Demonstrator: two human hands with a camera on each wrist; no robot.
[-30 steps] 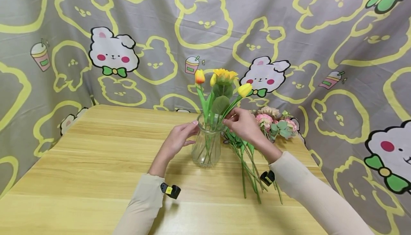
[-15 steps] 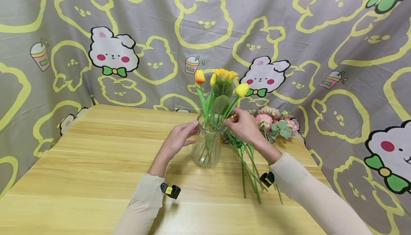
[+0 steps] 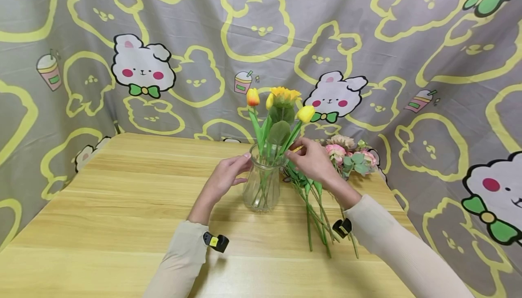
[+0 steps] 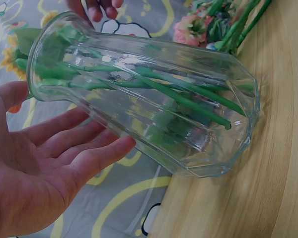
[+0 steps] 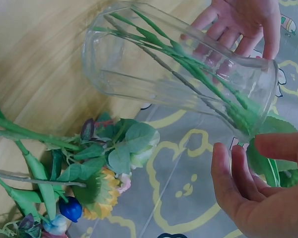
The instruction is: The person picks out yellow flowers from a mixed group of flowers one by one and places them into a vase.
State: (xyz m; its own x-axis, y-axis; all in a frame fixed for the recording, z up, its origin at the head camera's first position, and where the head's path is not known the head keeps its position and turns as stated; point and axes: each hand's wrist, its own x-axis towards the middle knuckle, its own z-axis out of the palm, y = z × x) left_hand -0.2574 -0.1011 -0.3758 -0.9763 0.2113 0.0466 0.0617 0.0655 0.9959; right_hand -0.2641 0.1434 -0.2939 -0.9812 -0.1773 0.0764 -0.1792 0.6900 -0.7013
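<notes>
A clear glass vase [image 3: 261, 187] stands upright on the table, holding an orange-red tulip [image 3: 253, 97], a yellow sunflower [image 3: 284, 95] and two yellow tulips, the right one [image 3: 306, 114] leaning outward. My left hand [image 3: 227, 173] is at the vase's left side. Its thumb touches the rim [image 4: 34, 64], while its other fingers stretch loosely along the glass. To the right of the rim is my right hand [image 3: 311, 160]. Its thumb and fingers [image 5: 222, 168] are apart beside the green leaves [image 5: 270, 158], with no stem gripped between them.
Right of the vase lies a pile of flowers with pink blooms [image 3: 336, 152] and green stems [image 3: 316, 216] pointing toward me. Another sunflower [image 5: 103, 193] and a blue bud [image 5: 70, 209] show in that pile. A patterned curtain [image 3: 195, 26] hangs behind the wooden table [image 3: 122, 207].
The right yellow tulip has swung left and stands more upright than a second ago. My right hand has shifted slightly right, away from the rim. My left hand stays in place.
</notes>
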